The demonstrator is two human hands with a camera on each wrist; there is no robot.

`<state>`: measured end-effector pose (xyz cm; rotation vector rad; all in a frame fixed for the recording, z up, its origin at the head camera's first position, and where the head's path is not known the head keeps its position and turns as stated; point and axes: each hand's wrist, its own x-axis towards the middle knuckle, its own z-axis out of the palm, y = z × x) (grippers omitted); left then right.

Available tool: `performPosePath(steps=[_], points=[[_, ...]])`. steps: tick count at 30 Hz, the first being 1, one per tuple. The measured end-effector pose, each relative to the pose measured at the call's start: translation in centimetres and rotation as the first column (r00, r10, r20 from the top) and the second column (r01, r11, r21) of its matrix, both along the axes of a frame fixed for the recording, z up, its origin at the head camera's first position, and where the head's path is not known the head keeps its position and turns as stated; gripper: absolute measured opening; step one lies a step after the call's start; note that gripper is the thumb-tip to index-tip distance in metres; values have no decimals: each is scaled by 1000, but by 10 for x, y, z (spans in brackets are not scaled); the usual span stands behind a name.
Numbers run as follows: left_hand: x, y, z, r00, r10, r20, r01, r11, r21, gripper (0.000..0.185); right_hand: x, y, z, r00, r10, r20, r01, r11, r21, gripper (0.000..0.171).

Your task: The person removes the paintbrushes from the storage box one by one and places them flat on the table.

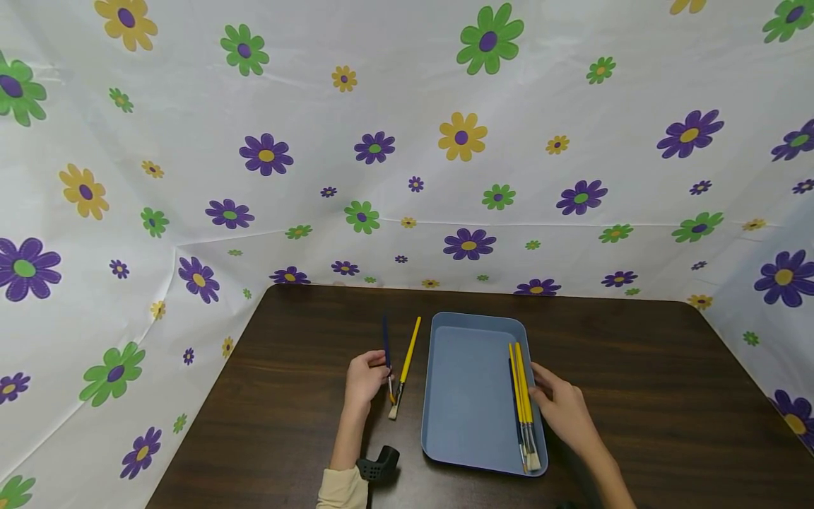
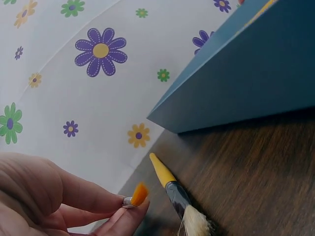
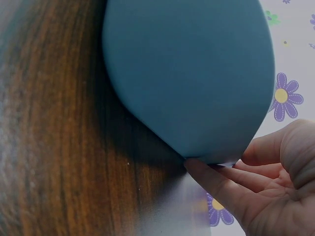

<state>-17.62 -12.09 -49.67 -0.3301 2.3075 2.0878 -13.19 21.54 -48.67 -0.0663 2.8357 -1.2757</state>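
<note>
The left hand pinches a blue paintbrush over the table, left of the tray, whose rim the right hand grips. Probably light, stiff, soft-tipped; best held mid-shaft.

Left forearm: rose steeply from the lower edge of the head view, bare above a pale sleeve. Left hand: digits bent inward, tips drawn together in a pinch. Right forearm: slanted up and leftward from the lower edge, bare along its visible length. Right hand: pointed up and leftward, digits gripping at the tips. Hands were well apart.
</note>
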Motion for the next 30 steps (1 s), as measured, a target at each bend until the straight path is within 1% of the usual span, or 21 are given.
performPosePath(steps=[6, 10, 12, 15, 19, 22, 24, 26, 30], points=[[0, -1, 1, 1000, -2, 19, 3, 998, -60, 34, 0, 0, 0, 1000, -3, 1, 3, 1000, 4, 48], [-1, -2, 0, 1000, -2, 15, 3, 995, -102, 35, 0, 0, 0, 1000, -6, -4, 6, 1000, 5, 48], [-1, -2, -1, 1000, 1, 11, 1, 990, -140, 35, 0, 0, 0, 1000, -8, -7, 8, 1000, 3, 48], [-2, -3, -1, 1000, 5, 8, -3, 974, -227, 35, 1, 0, 0, 1000, -8, -11, 8, 1000, 0, 47], [-1, -3, 0, 1000, 0, -5, -2, 934, -358, 33, 2, 1, 0, 1000, -8, -19, 8, 1000, -1, 47], [-1, -4, 1, 1000, -7, -20, -3, 904, -428, 31, 2, 1, -1, 1000, -10, -17, 10, 1000, -4, 47], [-2, -5, 1, 1000, -6, -23, -5, 891, -453, 29, 2, 1, -1, 1000, -10, -12, 10, 1000, -6, 47], [-1, -6, 2, 1000, -5, -22, -6, 887, -462, 28, 1, 1, 0, 1000, -8, -8, 8, 1000, -7, 47], [0, -7, 2, 1000, -3, -13, -4, 889, -458, 27, 1, 1, 0, 1000, -7, -2, 7, 1000, -10, 47]])
